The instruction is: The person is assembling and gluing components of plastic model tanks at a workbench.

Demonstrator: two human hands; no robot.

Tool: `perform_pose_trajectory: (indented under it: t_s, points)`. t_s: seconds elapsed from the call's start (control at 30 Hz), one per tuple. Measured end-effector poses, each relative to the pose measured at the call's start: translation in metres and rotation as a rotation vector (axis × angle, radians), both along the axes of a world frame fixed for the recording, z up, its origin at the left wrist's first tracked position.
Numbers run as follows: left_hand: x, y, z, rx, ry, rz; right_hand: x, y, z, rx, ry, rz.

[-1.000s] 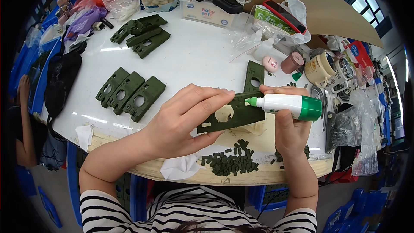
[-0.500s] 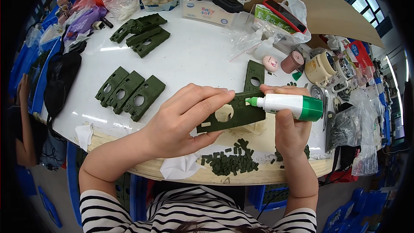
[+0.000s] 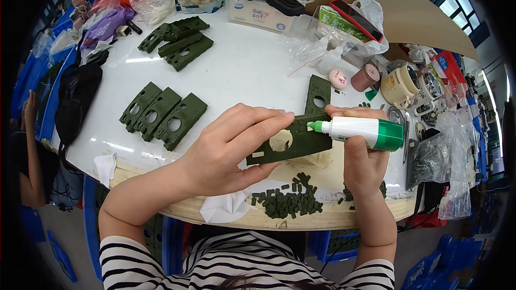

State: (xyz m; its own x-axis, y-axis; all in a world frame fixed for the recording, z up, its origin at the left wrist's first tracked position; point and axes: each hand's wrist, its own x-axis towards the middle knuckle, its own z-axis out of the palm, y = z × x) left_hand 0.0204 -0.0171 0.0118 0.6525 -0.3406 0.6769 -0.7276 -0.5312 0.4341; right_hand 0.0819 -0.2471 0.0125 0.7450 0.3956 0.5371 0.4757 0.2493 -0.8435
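My left hand point(image 3: 226, 142) grips a dark green plastic model hull point(image 3: 301, 140) by its left end and long edge. A large round hole goes through the part, and a small pale rectangle shows near its left corner. In my right hand point(image 3: 365, 164) is a white and green glue bottle point(image 3: 357, 131), lying on its side. Its green nozzle points left, at the hull's upper face near the hole; whether it touches I cannot tell. Just behind stands another green hull point(image 3: 317, 94). A heap of small green pieces point(image 3: 287, 198) lies on the wooden table edge below my hands.
Several green hulls point(image 3: 163, 117) lie at the left, with more green parts point(image 3: 183, 43) farther back. Cups point(image 3: 399, 85), a pink tin point(image 3: 365, 77), a clear tub and a red phone point(image 3: 356, 20) crowd the right. White tissue point(image 3: 224, 208) lies at the front edge.
Almost nothing differs. The whole picture has shifted very slightly; both hands keep the same hold on the hull and the glue bottle.
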Motion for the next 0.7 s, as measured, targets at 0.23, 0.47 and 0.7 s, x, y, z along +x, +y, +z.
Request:
perform_pose_trajectory:
  t_s: [0.23,0.47,0.7]
  points:
    - [0.0002,0.0001,-0.001,-0.002,-0.008,-0.002,-0.0005,0.0,0.0005,0.002,0.011,0.006]
    - [0.0003,0.0003,-0.0002,-0.005,-0.005,-0.007,-0.0016,0.0002,-0.0001,0.05,0.087,0.0]
    - [0.0,0.001,0.0005,-0.006,0.007,-0.009,-0.0003,-0.0003,0.0003,0.013,0.039,-0.01]
